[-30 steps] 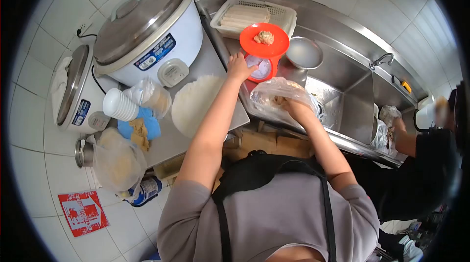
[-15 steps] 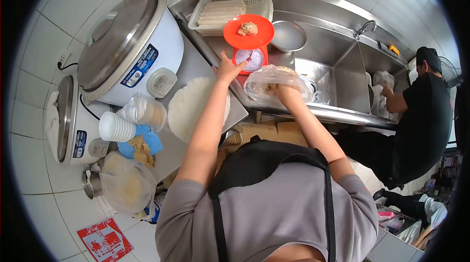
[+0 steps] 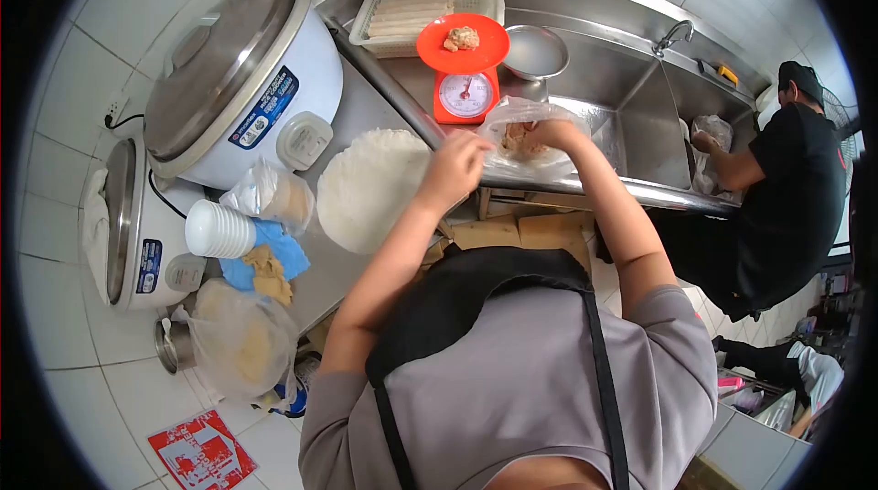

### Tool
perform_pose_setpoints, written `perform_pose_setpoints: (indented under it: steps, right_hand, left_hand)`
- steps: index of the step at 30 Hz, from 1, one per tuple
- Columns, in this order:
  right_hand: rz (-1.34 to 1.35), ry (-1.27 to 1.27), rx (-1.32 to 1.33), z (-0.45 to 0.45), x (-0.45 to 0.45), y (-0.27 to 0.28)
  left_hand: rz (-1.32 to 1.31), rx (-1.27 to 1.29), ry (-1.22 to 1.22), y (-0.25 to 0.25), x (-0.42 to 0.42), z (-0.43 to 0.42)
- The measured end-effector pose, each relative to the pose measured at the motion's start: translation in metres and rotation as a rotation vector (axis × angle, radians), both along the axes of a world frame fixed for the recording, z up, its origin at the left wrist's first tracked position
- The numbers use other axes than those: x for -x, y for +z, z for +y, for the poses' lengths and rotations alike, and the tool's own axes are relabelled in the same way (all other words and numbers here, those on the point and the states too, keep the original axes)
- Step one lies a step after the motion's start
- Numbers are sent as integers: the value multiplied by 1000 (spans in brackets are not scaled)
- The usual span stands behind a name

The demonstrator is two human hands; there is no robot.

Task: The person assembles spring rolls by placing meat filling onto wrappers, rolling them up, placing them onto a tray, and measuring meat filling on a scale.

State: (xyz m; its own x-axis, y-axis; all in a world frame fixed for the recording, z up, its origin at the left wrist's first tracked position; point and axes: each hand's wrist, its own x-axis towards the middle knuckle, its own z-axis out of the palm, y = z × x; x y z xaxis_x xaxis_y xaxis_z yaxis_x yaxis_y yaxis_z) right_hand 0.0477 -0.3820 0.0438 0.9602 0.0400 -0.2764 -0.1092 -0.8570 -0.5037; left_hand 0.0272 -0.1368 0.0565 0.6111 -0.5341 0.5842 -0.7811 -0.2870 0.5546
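A clear plastic bag (image 3: 506, 115) of pale minced filling (image 3: 523, 144) lies at the sink's front edge. My right hand (image 3: 556, 135) reaches into its mouth, fingers bent into the filling and partly covered by plastic. At the bag's left rim, my left hand (image 3: 460, 163) has its fingers drawn together on the plastic. Just beyond stands a red kitchen scale (image 3: 448, 107), its dial facing me. A lump of the same filling (image 3: 462, 38) rests on the scale's red pan (image 3: 494, 49). Left of my left hand is a stack of thin round white wrappers (image 3: 366, 188).
Behind the scale is a white basket (image 3: 492, 7) of rolls (image 3: 412, 14), beside a metal bowl (image 3: 540, 55). Rice cookers (image 3: 247, 78), white cups (image 3: 215, 229) and a blue cloth (image 3: 285, 252) stand left. A co-worker (image 3: 786, 188) handles a bag at the right sink basin.
My left hand has left the scale and come back to the bag's rim. The bag's mouth is wider, showing the filling. The scale's dial is no longer covered by my fingers.
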Motion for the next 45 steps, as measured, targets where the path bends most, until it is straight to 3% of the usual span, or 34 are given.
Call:
perform_pose_setpoints:
  steps: [1,4,7,8,11,12,15,16,17,19,22,23,25,27,29,32,33,35,37,39,41,45]
  right_hand:
    - [-10,-2,37,-3,-8,0]
    - [62,192,23,-22,-31,4]
    - [159,157,-127,-48,-43,-2]
    - [144,162,-101,-65,-56,-31]
    - [100,141,-289,-71,-47,-48]
    - [65,199,-73,-61,-38,-34]
    - [-69,363,143,-37,-19,-16]
    - [-203,410,152,-4,14,47]
    - [-483,382,231,-12,10,8]
    - [-204,383,260,-4,2,2]
    - [-74,416,258,1,1,0]
    - [-187,444,201,-2,-1,4]
    - [-411,502,92,-16,-5,14]
    - [-314,417,271,-44,-24,4]
    - [-193,408,254,-46,-15,19]
    - [-210,441,170,-34,-9,28]
    - [-351,451,140,-27,-6,27]
    - [-639,468,75,-14,-6,27]
    - [-536,522,-50,11,0,31]
    - [-213,531,177,29,0,30]
    - [-189,531,216,15,-16,-5]
    - [-70,493,299,9,-25,-11]
  left_hand:
    - [0,-38,-107,-1,6,-10]
    - [-145,-203,1,-20,-3,-44]
    - [-61,-487,288,-31,-19,-58]
    - [33,-608,254,-27,-27,-62]
    - [30,-745,257,-22,-39,-72]
    - [97,-769,256,-28,-48,-74]
    - [226,-794,227,-25,-60,-71]
    - [281,-823,193,-32,-67,-71]
    - [286,-859,205,-31,-66,-73]
    - [302,-942,225,-32,-59,-72]
    - [316,-1034,263,-10,-47,-72]
    - [312,-1089,281,-1,-44,-71]
    - [143,-892,256,-9,-38,-70]
    - [48,-724,264,-17,-36,-72]
    - [17,-592,307,-24,-33,-78]
    - [3,-774,521,-29,-39,-83]
    - [37,-860,564,-36,-40,-82]
    - [69,-786,562,-48,-47,-75]
    - [86,-748,543,-43,-45,-69]
    - [55,-699,489,-41,-40,-67]
    - [-40,-674,458,-45,-33,-62]
    - [19,-638,357,-42,-19,-54]
